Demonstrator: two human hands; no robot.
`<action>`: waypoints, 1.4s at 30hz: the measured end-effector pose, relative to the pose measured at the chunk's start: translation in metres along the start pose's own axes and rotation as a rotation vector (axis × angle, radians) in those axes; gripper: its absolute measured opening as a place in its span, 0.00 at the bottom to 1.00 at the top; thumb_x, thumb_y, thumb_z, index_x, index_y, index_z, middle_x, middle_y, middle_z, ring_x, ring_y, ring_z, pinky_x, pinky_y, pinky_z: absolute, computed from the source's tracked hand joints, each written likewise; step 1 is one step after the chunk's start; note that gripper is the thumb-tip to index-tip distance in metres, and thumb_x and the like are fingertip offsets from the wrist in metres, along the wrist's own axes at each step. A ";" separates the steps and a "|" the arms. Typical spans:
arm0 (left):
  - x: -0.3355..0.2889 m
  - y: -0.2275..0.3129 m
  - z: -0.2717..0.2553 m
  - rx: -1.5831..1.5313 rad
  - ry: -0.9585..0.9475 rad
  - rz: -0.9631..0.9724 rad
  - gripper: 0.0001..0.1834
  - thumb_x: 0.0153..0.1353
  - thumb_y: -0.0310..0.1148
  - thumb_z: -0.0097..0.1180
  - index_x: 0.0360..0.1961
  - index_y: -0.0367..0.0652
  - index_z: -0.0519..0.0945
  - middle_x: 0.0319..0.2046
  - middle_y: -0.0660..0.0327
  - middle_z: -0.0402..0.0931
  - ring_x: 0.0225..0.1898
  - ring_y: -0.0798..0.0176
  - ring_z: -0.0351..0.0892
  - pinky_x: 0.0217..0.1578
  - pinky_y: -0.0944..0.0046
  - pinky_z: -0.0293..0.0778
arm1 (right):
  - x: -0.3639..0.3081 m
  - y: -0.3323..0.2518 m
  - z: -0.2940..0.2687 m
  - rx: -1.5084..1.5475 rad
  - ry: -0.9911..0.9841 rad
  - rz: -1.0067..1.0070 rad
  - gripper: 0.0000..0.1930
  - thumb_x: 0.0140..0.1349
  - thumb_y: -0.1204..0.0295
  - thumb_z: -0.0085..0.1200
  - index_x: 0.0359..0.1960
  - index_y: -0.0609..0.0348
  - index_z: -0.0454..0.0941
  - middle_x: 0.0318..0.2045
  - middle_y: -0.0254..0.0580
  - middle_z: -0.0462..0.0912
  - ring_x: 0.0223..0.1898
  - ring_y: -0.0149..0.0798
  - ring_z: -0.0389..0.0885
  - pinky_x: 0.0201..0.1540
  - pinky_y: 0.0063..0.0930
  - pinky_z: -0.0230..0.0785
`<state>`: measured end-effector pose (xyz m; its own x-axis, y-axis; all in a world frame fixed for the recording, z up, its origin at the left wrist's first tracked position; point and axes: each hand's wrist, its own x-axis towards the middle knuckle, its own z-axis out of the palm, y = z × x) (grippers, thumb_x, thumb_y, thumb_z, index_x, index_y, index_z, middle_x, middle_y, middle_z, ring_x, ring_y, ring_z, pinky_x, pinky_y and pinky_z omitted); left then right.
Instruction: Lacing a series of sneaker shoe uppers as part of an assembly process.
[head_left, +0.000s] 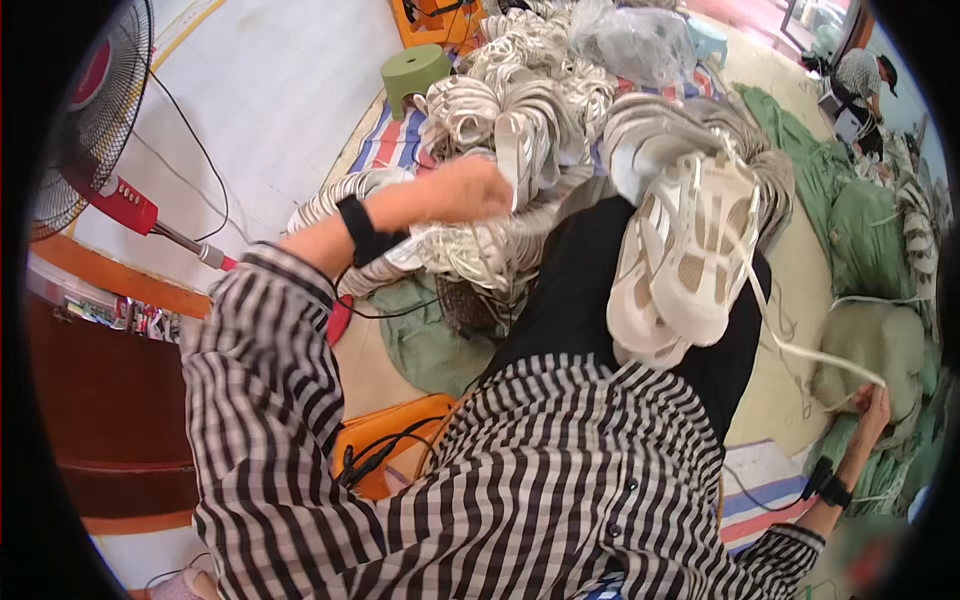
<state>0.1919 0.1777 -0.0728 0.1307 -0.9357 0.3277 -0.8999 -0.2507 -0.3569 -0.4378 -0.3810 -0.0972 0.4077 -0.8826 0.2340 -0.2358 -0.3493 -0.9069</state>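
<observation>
On my lap rests a stack of beige shoe uppers [700,255] with mesh panels and strap-like sides. A cream shoelace [815,352] runs from the top upper, pulled out long to the right. Its far part is pinched in my right hand [872,402], stretched out at the right side. My left hand [465,190] is raised at the left, over a pile of pale uppers [530,115]. Motion smears its fingers, so whether it holds anything cannot be made out. Loose pale laces [470,255] hang in a tangle below that hand.
A standing fan [115,190] is at the left by the white wall. A green stool [415,68] and clear plastic bag [640,45] are at the back. Green sacks [870,235] line the right. Another person [860,85] is at far right. An orange seat [385,440] shows beside me.
</observation>
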 end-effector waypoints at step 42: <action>-0.526 -0.144 -0.144 0.516 0.018 -1.721 0.19 0.61 0.40 0.43 0.36 0.37 0.80 0.38 0.42 0.79 0.40 0.37 0.77 0.45 0.43 0.70 | -0.059 0.032 -0.146 -1.108 0.063 -0.296 0.11 0.62 0.78 0.41 0.44 0.63 0.73 0.33 0.62 0.74 0.37 0.65 0.71 0.40 0.47 0.65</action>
<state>0.1927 0.7418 -0.0674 0.6763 0.4345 0.5948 0.4356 -0.8871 0.1527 -0.5980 -0.3860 -0.0885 0.5390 -0.7232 0.4318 -0.7976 -0.6031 -0.0144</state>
